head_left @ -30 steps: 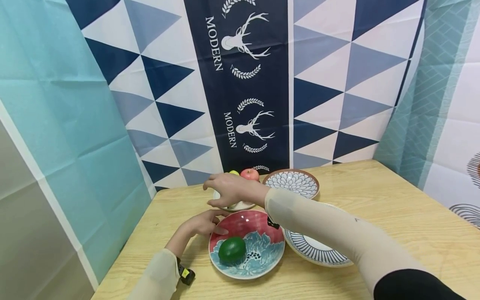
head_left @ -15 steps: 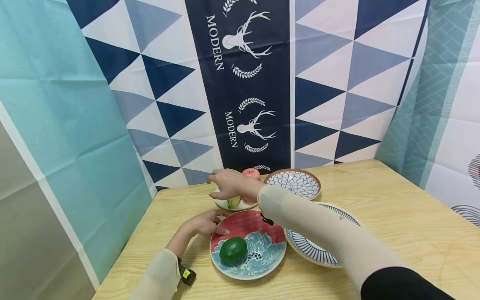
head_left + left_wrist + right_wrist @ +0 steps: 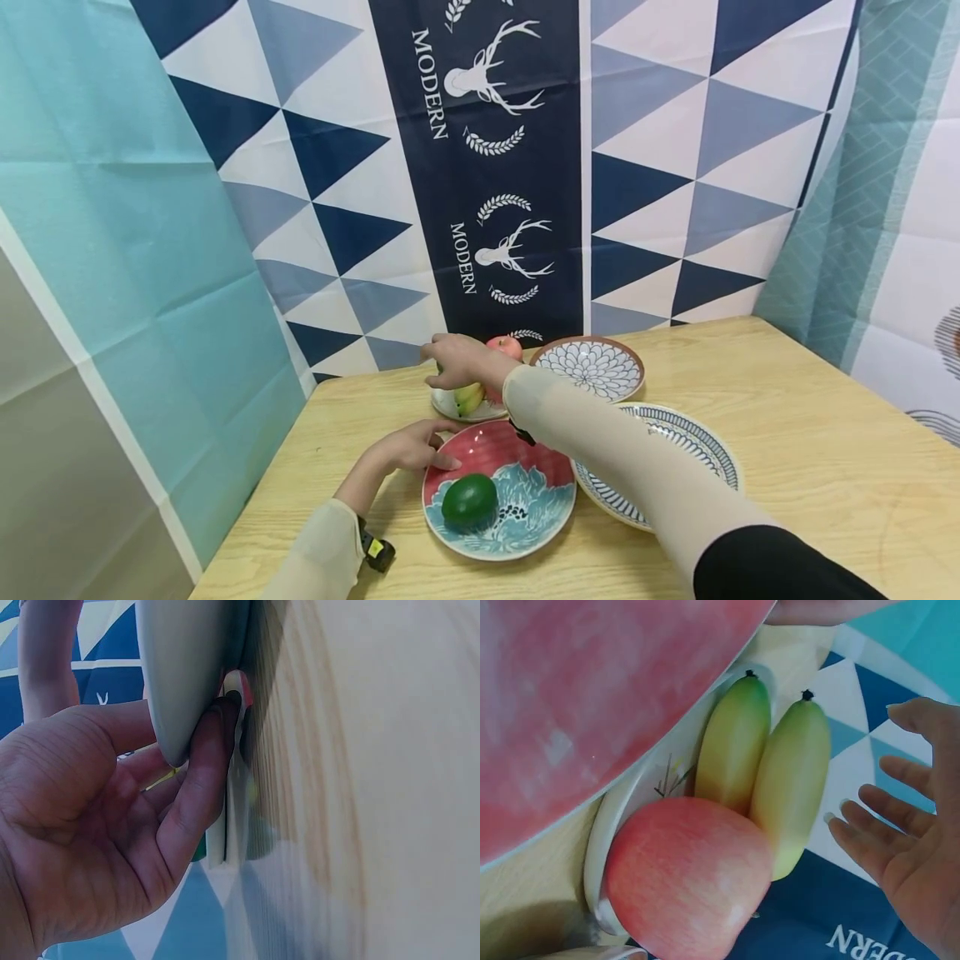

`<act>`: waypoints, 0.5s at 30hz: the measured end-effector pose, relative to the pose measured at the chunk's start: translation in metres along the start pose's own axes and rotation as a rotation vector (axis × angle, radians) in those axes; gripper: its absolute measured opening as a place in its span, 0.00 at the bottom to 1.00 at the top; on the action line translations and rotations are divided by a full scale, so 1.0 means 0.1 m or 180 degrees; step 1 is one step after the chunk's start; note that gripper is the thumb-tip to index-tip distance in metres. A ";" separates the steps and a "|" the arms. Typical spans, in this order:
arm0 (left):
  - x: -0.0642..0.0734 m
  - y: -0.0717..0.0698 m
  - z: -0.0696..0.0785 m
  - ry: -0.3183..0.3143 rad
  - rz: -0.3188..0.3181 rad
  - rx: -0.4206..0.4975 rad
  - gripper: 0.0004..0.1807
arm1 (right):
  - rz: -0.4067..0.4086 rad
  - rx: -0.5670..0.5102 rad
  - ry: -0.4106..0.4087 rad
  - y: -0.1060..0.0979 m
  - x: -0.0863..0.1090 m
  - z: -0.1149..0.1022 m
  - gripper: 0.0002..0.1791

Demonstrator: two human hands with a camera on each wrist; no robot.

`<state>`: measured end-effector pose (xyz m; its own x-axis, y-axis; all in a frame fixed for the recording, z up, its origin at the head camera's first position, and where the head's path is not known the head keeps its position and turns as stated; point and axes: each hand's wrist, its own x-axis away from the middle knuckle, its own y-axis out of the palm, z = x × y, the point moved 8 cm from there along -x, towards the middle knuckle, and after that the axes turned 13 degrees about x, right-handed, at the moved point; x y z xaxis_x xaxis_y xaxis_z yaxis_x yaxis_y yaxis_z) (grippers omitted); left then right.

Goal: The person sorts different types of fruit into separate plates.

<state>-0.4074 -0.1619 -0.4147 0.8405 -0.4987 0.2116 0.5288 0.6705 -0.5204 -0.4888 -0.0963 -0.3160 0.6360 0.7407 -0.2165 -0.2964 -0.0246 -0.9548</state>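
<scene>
My left hand [image 3: 411, 446] grips the left rim of a plate [image 3: 502, 542] with a red upper part and a blue flower, thumb on top and fingers beneath. The left wrist view shows the plate's pale underside [image 3: 187, 660] between them. On this plate lies a dark green oval fruit [image 3: 469, 502], like an avocado. My right hand [image 3: 461, 360] hovers over a smaller white plate [image 3: 444, 403] behind. In the right wrist view its fingers [image 3: 900, 806] are spread, apart from two bananas [image 3: 791, 780] and a red apple [image 3: 690, 874] on that plate.
A brown-rimmed petal-patterned plate [image 3: 592, 364] stands at the back right. Nearer, a blue-striped white plate [image 3: 716, 450] lies partly under my right forearm [image 3: 600, 433]. Another red apple [image 3: 506, 345] shows behind my right hand. Patterned cloth hangs behind the wooden table [image 3: 825, 467].
My right hand has moved up and slightly right, away from the bananas, which now show more. The left hand keeps its grip on the red and blue plate.
</scene>
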 end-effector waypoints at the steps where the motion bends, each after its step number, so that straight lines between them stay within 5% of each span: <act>1: 0.00 -0.01 0.00 -0.0008 0.0009 -0.0006 0.29 | -0.0018 -0.0018 0.0010 0.02 -0.01 0.02 0.26; 15: 0.01 -0.01 -0.01 0.0041 0.0017 -0.0057 0.29 | -0.0288 0.0239 0.0211 0.29 -0.17 0.14 0.31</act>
<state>-0.4068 -0.1637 -0.4149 0.8416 -0.5023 0.1983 0.5221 0.6631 -0.5363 -0.5181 -0.0997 -0.3375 0.7076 0.6915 -0.1455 -0.2865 0.0926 -0.9536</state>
